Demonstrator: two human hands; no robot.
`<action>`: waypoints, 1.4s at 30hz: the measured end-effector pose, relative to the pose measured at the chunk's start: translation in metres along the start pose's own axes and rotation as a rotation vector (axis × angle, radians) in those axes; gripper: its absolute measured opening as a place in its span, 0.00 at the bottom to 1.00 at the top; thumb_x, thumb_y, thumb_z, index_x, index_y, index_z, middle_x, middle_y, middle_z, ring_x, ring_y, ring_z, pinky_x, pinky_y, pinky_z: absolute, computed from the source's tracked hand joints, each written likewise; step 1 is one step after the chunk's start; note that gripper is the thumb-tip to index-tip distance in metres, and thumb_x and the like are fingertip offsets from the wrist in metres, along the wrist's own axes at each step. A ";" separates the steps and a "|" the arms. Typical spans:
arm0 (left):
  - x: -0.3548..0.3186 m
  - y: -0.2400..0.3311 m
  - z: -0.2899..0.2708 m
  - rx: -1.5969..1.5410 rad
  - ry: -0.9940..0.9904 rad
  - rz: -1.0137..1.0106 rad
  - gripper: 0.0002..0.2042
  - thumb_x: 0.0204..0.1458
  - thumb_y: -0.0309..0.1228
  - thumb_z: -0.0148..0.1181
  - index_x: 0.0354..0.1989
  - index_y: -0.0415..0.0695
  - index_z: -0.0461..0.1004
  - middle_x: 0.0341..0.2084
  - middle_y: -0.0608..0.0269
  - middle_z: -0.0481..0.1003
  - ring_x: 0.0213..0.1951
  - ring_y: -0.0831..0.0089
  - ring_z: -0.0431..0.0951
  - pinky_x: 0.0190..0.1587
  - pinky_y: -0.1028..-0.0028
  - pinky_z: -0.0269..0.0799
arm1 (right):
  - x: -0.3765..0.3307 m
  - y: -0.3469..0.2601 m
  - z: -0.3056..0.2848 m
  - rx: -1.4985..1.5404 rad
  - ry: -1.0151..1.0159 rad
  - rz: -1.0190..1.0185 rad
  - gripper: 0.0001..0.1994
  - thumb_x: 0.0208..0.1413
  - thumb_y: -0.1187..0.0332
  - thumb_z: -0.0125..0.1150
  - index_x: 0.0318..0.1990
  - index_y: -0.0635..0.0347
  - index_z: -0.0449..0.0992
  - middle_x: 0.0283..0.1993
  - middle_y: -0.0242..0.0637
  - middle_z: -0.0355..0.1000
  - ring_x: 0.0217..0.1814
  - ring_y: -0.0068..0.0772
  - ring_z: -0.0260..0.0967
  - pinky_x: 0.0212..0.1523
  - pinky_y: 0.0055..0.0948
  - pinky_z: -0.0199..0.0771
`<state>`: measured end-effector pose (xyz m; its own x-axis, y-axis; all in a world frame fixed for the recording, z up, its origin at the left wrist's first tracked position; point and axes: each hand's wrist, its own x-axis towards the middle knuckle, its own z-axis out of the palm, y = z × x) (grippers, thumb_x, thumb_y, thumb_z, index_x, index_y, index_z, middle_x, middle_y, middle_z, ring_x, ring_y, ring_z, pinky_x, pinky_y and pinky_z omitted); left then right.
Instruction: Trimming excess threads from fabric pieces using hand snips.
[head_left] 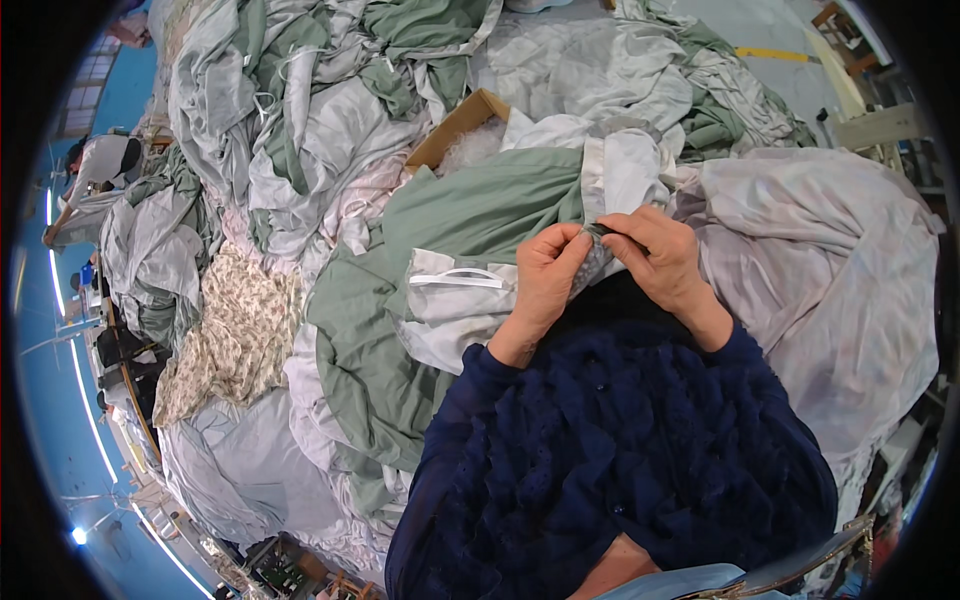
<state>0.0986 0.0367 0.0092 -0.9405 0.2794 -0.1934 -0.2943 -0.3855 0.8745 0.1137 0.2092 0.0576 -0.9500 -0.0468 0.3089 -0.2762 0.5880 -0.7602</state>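
Note:
In front of my chest both hands pinch the edge of a green and white fabric piece [490,200]. My left hand [550,268] is closed, thumb against forefinger, on a gathered bit of its border. Right beside it, my right hand [660,262] grips the same edge, fingertips nearly touching the left ones. A small dark bit shows between the fingertips, too small to name. The green cloth spreads away to the left and hangs down past my left arm. On its white part near my left wrist lies a white strap or tape loop [458,278].
Heaps of white and green cloth [330,120] lie ahead and left. An open cardboard box [465,130] with clear plastic sits among them. Floral fabric [235,335] lies at left, a pale pinkish-grey cloth [820,260] at right. Another person [105,160] is at the far left.

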 end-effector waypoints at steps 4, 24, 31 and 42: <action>0.002 -0.002 -0.001 0.024 -0.002 0.004 0.05 0.59 0.25 0.59 0.37 0.35 0.79 0.25 0.76 0.73 0.26 0.90 0.65 0.28 0.85 0.59 | 0.000 0.000 0.003 -0.027 0.024 -0.049 0.09 0.51 0.71 0.69 0.41 0.56 0.82 0.26 0.35 0.71 0.23 0.35 0.70 0.24 0.31 0.68; -0.009 0.037 -0.029 0.471 -0.267 -0.014 0.07 0.54 0.27 0.63 0.37 0.37 0.78 0.24 0.68 0.76 0.28 0.80 0.72 0.30 0.73 0.68 | 0.023 0.017 0.000 0.210 -0.365 -0.012 0.13 0.42 0.79 0.71 0.38 0.62 0.79 0.28 0.31 0.68 0.25 0.24 0.61 0.28 0.24 0.59; -0.038 0.052 -0.095 1.203 0.269 0.551 0.14 0.42 0.27 0.67 0.39 0.45 0.77 0.39 0.57 0.77 0.44 0.56 0.76 0.46 0.61 0.71 | 0.023 0.037 -0.001 0.164 -0.369 0.079 0.05 0.47 0.81 0.65 0.28 0.64 0.73 0.24 0.30 0.65 0.25 0.20 0.59 0.28 0.23 0.57; -0.065 0.059 -0.184 0.424 0.718 -0.079 0.06 0.54 0.26 0.61 0.35 0.35 0.78 0.21 0.73 0.74 0.24 0.84 0.69 0.28 0.80 0.63 | 0.013 0.066 0.000 0.009 -0.270 0.133 0.05 0.52 0.78 0.65 0.32 0.65 0.74 0.27 0.32 0.67 0.28 0.21 0.61 0.29 0.22 0.59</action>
<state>0.1117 -0.1658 -0.0084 -0.8414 -0.3920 -0.3720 -0.4104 0.0156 0.9118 0.0831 0.2470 0.0112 -0.9820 -0.1838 0.0438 -0.1469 0.5967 -0.7889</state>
